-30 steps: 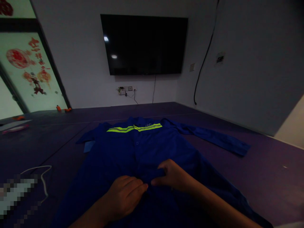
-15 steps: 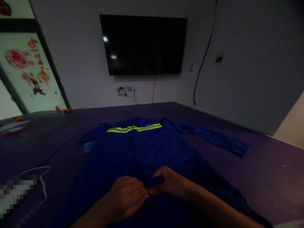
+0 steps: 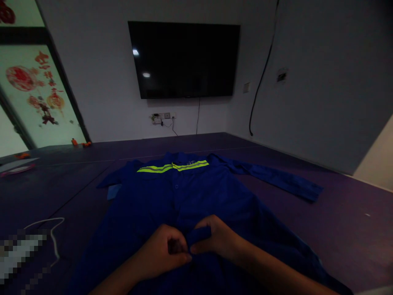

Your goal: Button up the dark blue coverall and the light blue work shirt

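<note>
A blue work jacket (image 3: 211,188) with a yellow-green and grey reflective stripe (image 3: 190,165) across its chest lies spread front side up. Its front edges meet along the middle, where a round button (image 3: 176,186) shows. My right hand (image 3: 211,237) pinches a folded bit of the front edge between thumb and fingers. Against it, my left hand (image 3: 172,248) is closed with curled fingers and thumb at the same edge of cloth. Whatever lies between the fingertips is too dark and small to make out.
The jacket lies on a purple mat floor (image 3: 346,221). One sleeve (image 3: 282,180) stretches out to the right. A white cable (image 3: 55,237) and a partly blurred pale object (image 3: 21,254) lie at left. A television (image 3: 187,61) hangs on the far wall.
My left hand has rolled so its thumb and curled forefinger now show an opening between them. My right hand keeps its pinch on the cloth, almost unmoved. The jacket lies as before.
</note>
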### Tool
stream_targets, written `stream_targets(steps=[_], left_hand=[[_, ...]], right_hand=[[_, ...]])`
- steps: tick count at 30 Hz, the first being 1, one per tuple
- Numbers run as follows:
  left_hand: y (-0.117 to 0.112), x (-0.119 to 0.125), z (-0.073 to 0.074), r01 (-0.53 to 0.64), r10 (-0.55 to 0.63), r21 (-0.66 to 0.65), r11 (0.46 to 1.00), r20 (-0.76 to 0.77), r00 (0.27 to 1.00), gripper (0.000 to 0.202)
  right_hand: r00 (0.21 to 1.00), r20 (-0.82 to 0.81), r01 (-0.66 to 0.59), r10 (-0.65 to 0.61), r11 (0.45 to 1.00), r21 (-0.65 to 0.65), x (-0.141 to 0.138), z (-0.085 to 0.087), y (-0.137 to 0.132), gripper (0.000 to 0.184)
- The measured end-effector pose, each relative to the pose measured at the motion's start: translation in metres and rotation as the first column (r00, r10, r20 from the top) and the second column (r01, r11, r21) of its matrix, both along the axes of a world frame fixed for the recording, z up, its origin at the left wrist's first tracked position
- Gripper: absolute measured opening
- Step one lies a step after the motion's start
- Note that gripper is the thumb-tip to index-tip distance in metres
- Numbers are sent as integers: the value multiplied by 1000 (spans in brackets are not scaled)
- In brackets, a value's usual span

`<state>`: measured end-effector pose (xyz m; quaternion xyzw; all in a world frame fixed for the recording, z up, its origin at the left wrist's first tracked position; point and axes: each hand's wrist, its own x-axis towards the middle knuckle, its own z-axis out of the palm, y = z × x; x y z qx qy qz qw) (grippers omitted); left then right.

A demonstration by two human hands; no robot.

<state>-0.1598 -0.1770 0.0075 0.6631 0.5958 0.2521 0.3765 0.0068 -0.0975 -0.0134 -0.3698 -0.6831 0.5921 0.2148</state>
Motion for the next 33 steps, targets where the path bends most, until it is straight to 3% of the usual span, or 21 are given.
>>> stream_targets(steps=[4, 11, 16, 21, 26, 30, 33], left_hand=[[0, 2, -3, 0, 6, -73, 997, 79, 997, 19], [-7, 8, -2, 69, -70, -157, 985, -3, 998, 30], [-7, 20, -17, 129, -145, -102, 986, -170, 975, 33], [-3, 24, -28, 195, -193, -26, 980, -312, 930, 27], [-6, 24, -24, 177, -185, -54, 983, -268, 945, 15], [-10, 26, -15, 165, -176, -73, 984, -199, 964, 5], [-10, 23, -7, 99, -106, -81, 992, -87, 991, 6]], right_hand=[[994, 4, 102, -105, 974, 200, 0, -5, 3, 38], [997, 71, 15, -41, 945, 328, 0, -3, 2, 33], [985, 139, -143, 104, 941, 306, 2, 3, 2, 22], [954, 229, -257, 194, 923, 286, 11, 16, 9, 36], [926, 290, -280, 240, 955, 103, 19, 21, 20, 38], [946, 242, -249, 218, 962, 108, 17, 24, 21, 27], [961, 218, -202, 171, 971, 131, 13, 22, 18, 26]])
